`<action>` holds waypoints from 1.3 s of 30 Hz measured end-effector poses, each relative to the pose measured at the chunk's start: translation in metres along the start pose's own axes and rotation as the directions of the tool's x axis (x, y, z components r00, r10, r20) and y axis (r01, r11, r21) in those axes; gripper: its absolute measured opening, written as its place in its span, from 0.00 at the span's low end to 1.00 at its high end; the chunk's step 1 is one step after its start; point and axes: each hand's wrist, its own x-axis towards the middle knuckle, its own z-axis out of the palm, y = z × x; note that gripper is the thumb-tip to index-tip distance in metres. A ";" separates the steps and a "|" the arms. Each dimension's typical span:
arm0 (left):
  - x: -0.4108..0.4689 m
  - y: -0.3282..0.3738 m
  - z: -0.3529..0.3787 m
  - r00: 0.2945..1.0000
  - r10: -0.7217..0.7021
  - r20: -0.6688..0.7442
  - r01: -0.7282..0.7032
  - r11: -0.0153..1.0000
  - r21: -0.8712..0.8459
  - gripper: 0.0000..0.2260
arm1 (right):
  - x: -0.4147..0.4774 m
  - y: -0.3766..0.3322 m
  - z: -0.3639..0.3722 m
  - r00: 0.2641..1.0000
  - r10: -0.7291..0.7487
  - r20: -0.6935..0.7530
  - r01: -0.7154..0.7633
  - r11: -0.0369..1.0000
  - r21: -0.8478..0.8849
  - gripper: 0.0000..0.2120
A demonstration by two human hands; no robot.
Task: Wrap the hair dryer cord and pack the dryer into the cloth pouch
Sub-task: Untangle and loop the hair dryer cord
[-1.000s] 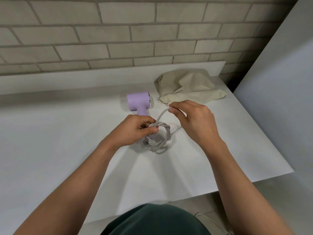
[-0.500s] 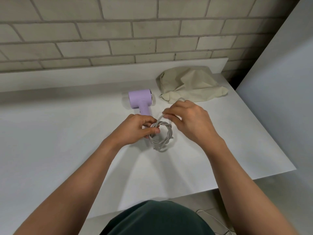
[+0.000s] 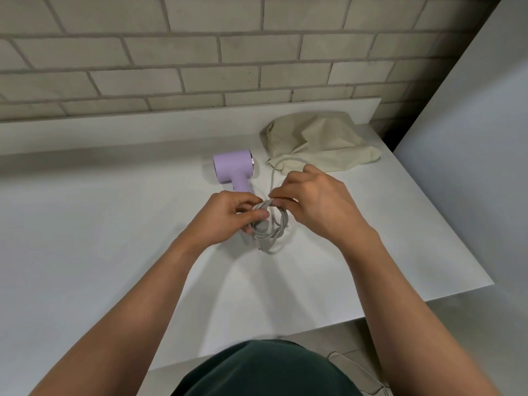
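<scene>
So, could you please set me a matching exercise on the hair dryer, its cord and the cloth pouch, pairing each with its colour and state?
Things:
1. hair dryer
2. cord
3. cloth pouch

Descriptions:
A. grey, coiled, gripped by the left hand and pinched by the right hand
B. cream, lying crumpled at the back of the table
C. lilac, lying on the table just beyond the hands

Pairs: 1-C, 2-A, 3-B.
</scene>
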 end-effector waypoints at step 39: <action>-0.037 0.007 0.000 0.999 0.053 -0.005 -0.053 0.997 0.061 0.04 | -0.069 0.026 0.052 0.938 0.309 0.154 -0.345 0.849 0.400 0.18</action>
